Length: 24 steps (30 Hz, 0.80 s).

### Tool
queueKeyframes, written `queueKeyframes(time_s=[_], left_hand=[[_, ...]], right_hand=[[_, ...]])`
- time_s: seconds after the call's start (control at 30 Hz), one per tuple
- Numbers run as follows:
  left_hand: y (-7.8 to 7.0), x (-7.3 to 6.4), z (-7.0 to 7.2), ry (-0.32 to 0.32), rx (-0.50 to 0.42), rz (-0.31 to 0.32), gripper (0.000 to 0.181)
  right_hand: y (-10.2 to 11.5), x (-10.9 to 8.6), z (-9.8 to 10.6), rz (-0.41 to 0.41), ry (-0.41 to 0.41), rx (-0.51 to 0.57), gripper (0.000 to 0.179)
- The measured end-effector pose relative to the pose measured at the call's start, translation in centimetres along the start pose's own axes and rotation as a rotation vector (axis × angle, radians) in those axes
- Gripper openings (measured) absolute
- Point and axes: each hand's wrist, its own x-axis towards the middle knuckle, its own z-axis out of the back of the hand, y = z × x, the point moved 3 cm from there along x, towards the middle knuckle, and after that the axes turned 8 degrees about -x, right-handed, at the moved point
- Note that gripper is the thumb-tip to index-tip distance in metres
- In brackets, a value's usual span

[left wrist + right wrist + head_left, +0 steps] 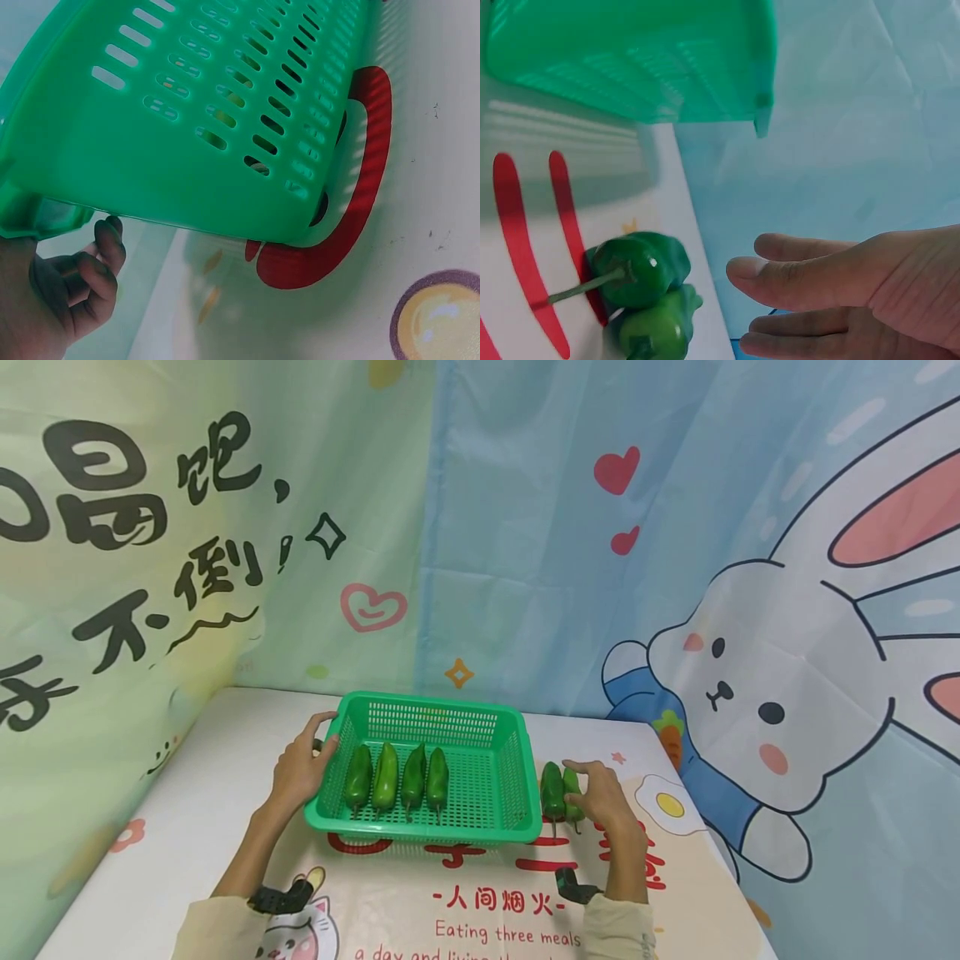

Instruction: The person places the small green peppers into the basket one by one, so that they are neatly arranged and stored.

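Note:
A green plastic basket [427,833] with slotted walls stands on the table, and several green peppers [386,779] lie side by side in its left half. My left hand [300,768] grips the basket's left rim; in the left wrist view its curled fingers [97,289] are at the rim. Outside, just right of the basket, lie two more peppers: a dark green pepper [552,793] and a lighter green pepper [572,787] against it. Over this pair is my right hand [603,797], thumb and fingers spread apart, with nothing between them in the right wrist view.
A printed cloth [495,935] with red and pink lettering covers the table. Behind the table hangs a curtain [510,577] with a cartoon rabbit and hearts. The basket's right wall rises between its inside and the two outer peppers.

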Motion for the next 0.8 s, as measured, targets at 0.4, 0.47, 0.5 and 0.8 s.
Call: queueKeyframes(time_s=[0.4, 0.47, 0.5, 0.8], left_hand=[[0.0, -0.1, 0.1, 0.011, 0.003, 0.011, 0.050], [0.0, 0.0, 0.1, 0.010, 0.003, 0.011, 0.050], [0.1, 0.0, 0.1, 0.009, 0.002, 0.009, 0.050], [0.2, 0.0, -0.1, 0.010, -0.008, 0.012, 0.050]], right_hand=[[-1.3, 0.7, -0.8, -0.011, 0.029, -0.044, 0.061], [-1.4, 0.8, -0.9, -0.010, 0.034, -0.045, 0.060], [-1.5, 0.9, -1.0, -0.013, 0.039, -0.045, 0.060], [-2.1, 1.3, -1.7, -0.040, 0.077, -0.059, 0.062]])
